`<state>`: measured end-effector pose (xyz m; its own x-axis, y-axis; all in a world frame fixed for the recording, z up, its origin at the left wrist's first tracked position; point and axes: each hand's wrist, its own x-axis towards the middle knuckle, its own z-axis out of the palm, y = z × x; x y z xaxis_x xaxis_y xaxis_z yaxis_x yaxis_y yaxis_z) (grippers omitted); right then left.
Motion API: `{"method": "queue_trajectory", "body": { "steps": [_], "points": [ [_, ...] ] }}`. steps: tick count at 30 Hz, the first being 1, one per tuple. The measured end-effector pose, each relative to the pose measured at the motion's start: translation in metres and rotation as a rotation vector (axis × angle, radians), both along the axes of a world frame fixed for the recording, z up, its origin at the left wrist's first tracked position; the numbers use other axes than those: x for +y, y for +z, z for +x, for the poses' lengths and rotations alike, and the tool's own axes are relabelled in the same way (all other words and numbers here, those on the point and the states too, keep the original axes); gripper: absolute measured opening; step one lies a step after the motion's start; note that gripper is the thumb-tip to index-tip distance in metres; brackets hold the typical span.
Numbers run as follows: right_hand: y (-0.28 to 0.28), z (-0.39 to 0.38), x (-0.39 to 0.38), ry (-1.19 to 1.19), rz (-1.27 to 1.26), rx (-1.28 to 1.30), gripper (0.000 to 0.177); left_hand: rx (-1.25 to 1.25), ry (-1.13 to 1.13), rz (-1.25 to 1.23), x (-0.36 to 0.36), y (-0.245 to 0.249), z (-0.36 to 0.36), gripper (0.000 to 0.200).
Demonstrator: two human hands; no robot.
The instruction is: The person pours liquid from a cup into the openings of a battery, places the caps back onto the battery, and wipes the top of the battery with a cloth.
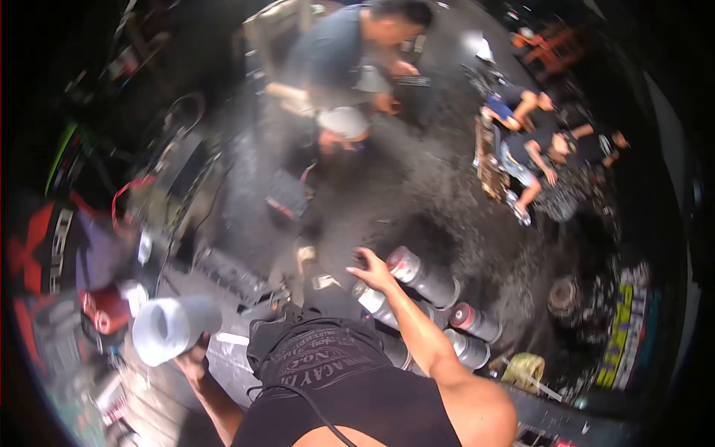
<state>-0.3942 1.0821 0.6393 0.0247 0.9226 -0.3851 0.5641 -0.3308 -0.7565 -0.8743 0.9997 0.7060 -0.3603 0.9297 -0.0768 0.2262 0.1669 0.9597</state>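
Spreading across most of the view, a dark, gritty floor is seen, crowded at its edges with blurred clutter. At the top, a co-worker in a blue shirt is bent over a pale round object. Two more people are seated low on the floor at the right, well apart from the wearer. The bottom of the view is filled by the wearer's black printed top, by which the ground just below is blocked from sight.

A cluster of dark cylinders with red and white ends is laid side by side on the floor ahead and to the right. The right hand is stretched out over the near end of this cluster with its fingers spread apart; whether a cylinder is touched cannot be told.

A pale grey tube is held up at the lower left, its open mouth turned towards the camera. The left hand is clamped around its lower end and is partly hidden by it. A red object is seen just beside the tube.
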Motion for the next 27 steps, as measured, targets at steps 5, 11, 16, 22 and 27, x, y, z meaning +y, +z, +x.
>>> {"method": "queue_trajectory", "body": {
  "steps": [5, 11, 16, 22, 27],
  "points": [
    [0.078, -0.064, 0.143, 0.431, 0.058, 0.339, 0.083, -0.296, 0.065, 0.23, 0.08, 0.039, 0.073, 0.085],
    [0.156, -0.16, 0.213, 0.924, 0.206, 0.58, 0.108, -0.222, -0.106, 0.194, 0.139, 0.054, 0.083, 0.086],
    [0.15, -0.218, 0.251, 1.042, 0.17, 0.802, 0.112, 0.022, -0.159, -0.067, 0.159, 0.05, 0.066, 0.062],
    [0.138, -0.272, 0.312, 1.056, 0.033, 0.835, 0.107, -0.439, -0.166, 0.115, 0.248, 0.057, 0.047, 0.081],
    [0.119, -0.331, 0.371, 1.067, 0.082, 0.907, 0.11, -0.18, -0.228, 0.266, 0.332, 0.072, -0.011, 0.077]
  ]
}}
